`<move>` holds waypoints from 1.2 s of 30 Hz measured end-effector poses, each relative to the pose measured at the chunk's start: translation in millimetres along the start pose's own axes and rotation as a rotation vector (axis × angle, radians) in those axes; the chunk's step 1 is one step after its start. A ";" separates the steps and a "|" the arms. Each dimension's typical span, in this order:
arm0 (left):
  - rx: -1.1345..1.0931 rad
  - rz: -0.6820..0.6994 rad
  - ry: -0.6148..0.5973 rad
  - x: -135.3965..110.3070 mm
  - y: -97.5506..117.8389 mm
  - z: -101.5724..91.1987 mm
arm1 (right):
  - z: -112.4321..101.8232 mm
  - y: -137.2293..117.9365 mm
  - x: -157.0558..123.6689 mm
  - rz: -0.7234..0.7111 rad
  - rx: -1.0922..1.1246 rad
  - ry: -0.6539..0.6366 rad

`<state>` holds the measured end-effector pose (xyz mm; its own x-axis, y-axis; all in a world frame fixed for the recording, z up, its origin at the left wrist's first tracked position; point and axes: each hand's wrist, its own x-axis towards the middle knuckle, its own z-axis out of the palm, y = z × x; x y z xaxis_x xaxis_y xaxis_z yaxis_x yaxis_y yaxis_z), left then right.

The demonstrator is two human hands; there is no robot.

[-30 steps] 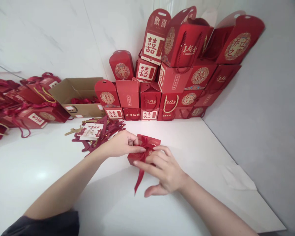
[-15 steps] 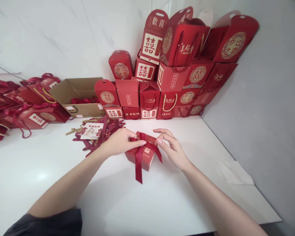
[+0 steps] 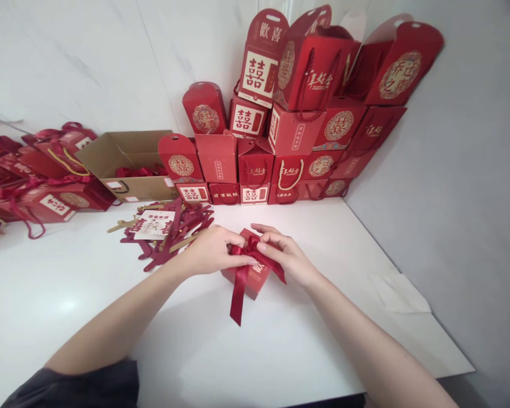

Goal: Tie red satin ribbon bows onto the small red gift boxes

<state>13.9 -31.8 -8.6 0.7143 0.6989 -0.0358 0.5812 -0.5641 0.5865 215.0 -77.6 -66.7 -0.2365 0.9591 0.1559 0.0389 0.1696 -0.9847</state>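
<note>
Red stacked boxes (image 3: 295,133) stand well behind the ribbon-tied box (image 3: 258,280).

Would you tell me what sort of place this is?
Probably a packing spot for wedding gifts: red gift boxes stacked in the wall corner, a cardboard carton beside them, and the left hand and right hand pinching a ribbon on a small red box on a white table.

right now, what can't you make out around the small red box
All head view.
Ribbon knot on the small red box: partly covered by left hand and right hand.
Cardboard carton contents: mostly hidden by its front wall.
Red bags at left: cut off by the frame edge.
</note>
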 end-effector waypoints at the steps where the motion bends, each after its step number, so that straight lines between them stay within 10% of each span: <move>1: 0.003 -0.010 0.000 0.2 0.0 0.3 | -1.3 0.6 1.2 -0.018 0.005 -0.017; 23: -0.004 -0.067 -0.042 1.6 -3.9 -0.9 | -9.0 0.2 8.6 -0.009 0.248 -0.213; 36: -0.389 -0.036 -0.206 5.7 -17.0 -18.8 | -8.4 6.1 2.6 0.094 0.337 -0.165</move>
<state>0.8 -10.0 -3.5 0.7819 0.5905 -0.1996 0.4458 -0.3060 0.8412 222.7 -72.1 -71.6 -0.4010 0.9129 0.0759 -0.2472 -0.0281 -0.9685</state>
